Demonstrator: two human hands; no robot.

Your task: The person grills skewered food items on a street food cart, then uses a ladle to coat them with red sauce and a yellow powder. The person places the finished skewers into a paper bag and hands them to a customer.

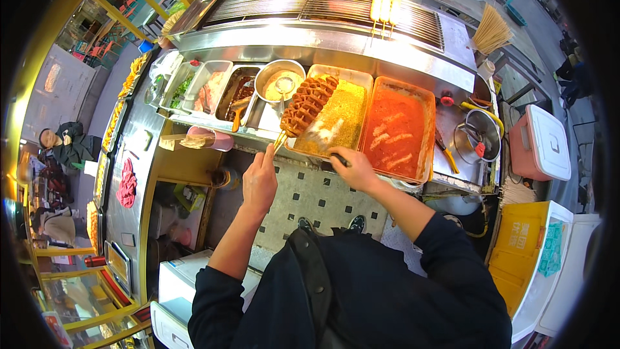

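Note:
My left hand (260, 182) grips thin wooden skewer sticks (279, 141). On them is a browned, deeply scored piece of food (310, 104), tilted over the left side of a tray of yellow granular seasoning (344, 106). My right hand (353, 169) closes around a short black handle (340, 159) at that tray's near edge. Whatever the handle belongs to is blurred over the seasoning, so its kind cannot be told. Right of this stands a tray of red sauce (397, 131). A steel pot (280, 80) with a ladle (285, 86) is on the left.
Behind the trays runs a grill (271, 2) with several pale skewered pieces (385, 8). A knife (445, 150) and a steel pot of utensils (477, 135) lie right. Containers of chopped greens (181, 89) and dark sauce (237, 92) are left. People (72, 143) are beyond the counter.

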